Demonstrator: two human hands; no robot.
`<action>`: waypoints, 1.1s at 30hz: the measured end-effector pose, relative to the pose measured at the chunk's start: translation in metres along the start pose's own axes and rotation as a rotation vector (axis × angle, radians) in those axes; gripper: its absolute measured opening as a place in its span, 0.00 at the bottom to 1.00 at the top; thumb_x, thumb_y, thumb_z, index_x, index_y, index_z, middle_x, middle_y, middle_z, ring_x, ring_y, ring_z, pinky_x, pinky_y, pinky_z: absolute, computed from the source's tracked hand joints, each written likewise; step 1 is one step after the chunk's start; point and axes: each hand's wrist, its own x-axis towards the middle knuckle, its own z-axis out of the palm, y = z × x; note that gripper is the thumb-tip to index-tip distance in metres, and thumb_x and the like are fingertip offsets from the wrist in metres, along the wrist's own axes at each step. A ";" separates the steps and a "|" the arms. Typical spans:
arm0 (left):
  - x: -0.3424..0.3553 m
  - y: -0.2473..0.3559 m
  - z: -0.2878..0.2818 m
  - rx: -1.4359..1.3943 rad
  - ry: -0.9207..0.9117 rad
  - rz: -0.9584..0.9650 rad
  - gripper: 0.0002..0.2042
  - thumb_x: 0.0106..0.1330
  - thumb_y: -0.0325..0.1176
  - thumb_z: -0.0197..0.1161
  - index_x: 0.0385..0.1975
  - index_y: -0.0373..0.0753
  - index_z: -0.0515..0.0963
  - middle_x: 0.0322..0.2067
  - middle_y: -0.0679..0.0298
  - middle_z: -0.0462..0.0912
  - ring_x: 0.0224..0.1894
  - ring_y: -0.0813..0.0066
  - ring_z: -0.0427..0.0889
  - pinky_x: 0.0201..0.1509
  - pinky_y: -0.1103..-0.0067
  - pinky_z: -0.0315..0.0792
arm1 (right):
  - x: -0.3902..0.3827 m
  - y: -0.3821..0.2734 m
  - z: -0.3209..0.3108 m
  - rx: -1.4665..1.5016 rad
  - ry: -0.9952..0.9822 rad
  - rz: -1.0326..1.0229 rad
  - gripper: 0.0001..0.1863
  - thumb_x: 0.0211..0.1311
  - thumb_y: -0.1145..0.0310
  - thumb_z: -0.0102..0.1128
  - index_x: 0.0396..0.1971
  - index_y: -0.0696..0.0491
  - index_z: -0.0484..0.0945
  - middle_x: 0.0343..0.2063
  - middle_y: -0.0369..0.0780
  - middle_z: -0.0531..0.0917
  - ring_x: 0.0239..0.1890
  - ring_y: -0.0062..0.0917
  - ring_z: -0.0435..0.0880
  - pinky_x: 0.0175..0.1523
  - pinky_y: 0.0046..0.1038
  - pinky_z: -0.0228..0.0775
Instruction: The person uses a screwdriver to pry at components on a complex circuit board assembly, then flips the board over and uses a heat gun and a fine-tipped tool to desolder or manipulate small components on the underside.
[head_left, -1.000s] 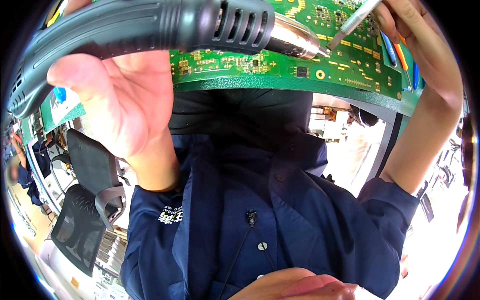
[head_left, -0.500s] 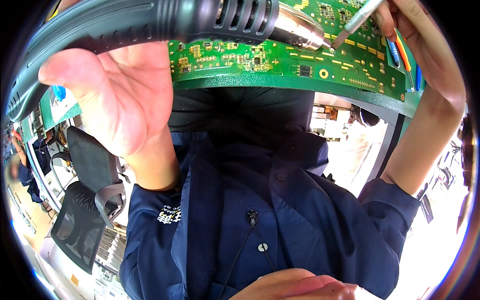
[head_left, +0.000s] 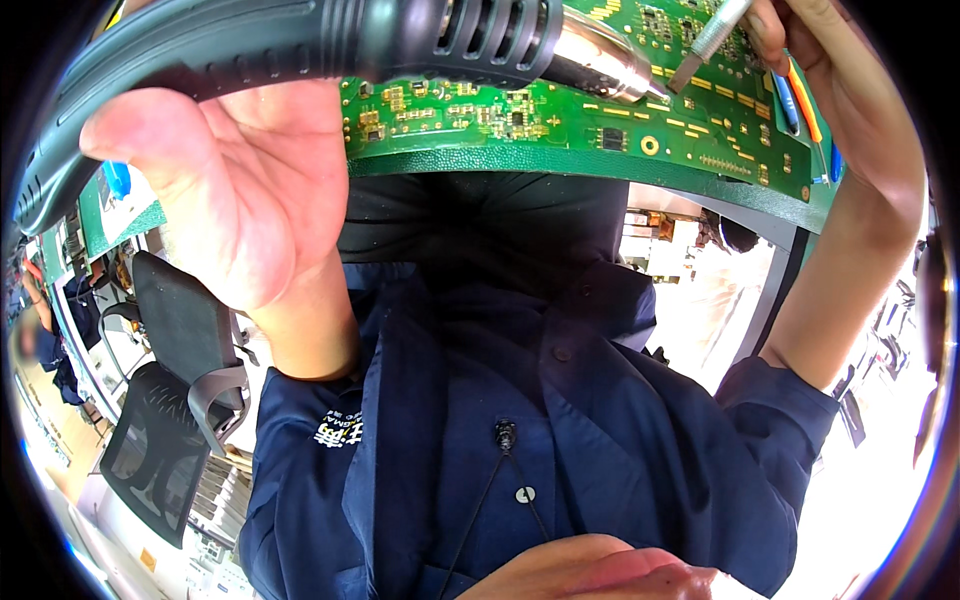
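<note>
My left hand shows its palm and thumb, the fingers going up behind a black hot-air gun that it appears to grip. The gun has vent slots and a shiny metal nozzle pointing right. Below it lies a green circuit board with gold pads and small chips. At the upper right my right hand pinches a slim silver-handled tool. Its flat brownish tip, blade or brush I cannot tell, is near the board beside the nozzle's end. My left fingertips are hidden behind the gun.
Pens or slim tools, one orange and one blue, lie right of the board. A green mat edge runs along the table's front. A black mesh chair stands at the left, with a person far beyond it.
The silver tool's tip has shifted slightly up and right, away from the nozzle's end. The hot-air gun and both hands have barely moved.
</note>
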 end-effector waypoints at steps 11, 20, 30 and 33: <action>0.001 0.003 0.000 -0.018 0.019 0.013 0.31 0.70 0.56 0.55 0.65 0.40 0.66 0.63 0.57 0.72 0.69 0.51 0.67 0.75 0.47 0.55 | -0.003 -0.004 -0.004 -0.017 0.022 -0.009 0.12 0.77 0.70 0.46 0.45 0.63 0.75 0.27 0.42 0.82 0.29 0.20 0.81 0.40 0.20 0.74; 0.001 0.002 0.003 -0.018 0.001 -0.007 0.31 0.71 0.56 0.54 0.65 0.40 0.66 0.63 0.57 0.72 0.69 0.52 0.67 0.75 0.48 0.55 | -0.007 0.001 -0.005 -0.024 0.011 -0.006 0.12 0.77 0.72 0.45 0.46 0.65 0.76 0.29 0.43 0.82 0.31 0.21 0.81 0.42 0.21 0.75; 0.001 0.000 0.003 -0.017 -0.005 -0.011 0.31 0.71 0.56 0.54 0.65 0.40 0.66 0.64 0.57 0.72 0.69 0.52 0.67 0.75 0.49 0.56 | -0.010 0.000 -0.009 -0.044 0.010 -0.007 0.13 0.77 0.75 0.44 0.48 0.66 0.77 0.31 0.45 0.83 0.33 0.22 0.82 0.45 0.21 0.76; 0.002 -0.001 0.002 -0.029 -0.012 -0.014 0.31 0.71 0.56 0.54 0.65 0.40 0.66 0.64 0.57 0.72 0.69 0.52 0.67 0.74 0.49 0.56 | -0.012 -0.001 -0.011 -0.057 0.008 -0.010 0.14 0.77 0.75 0.43 0.49 0.66 0.77 0.31 0.45 0.83 0.34 0.23 0.83 0.46 0.22 0.76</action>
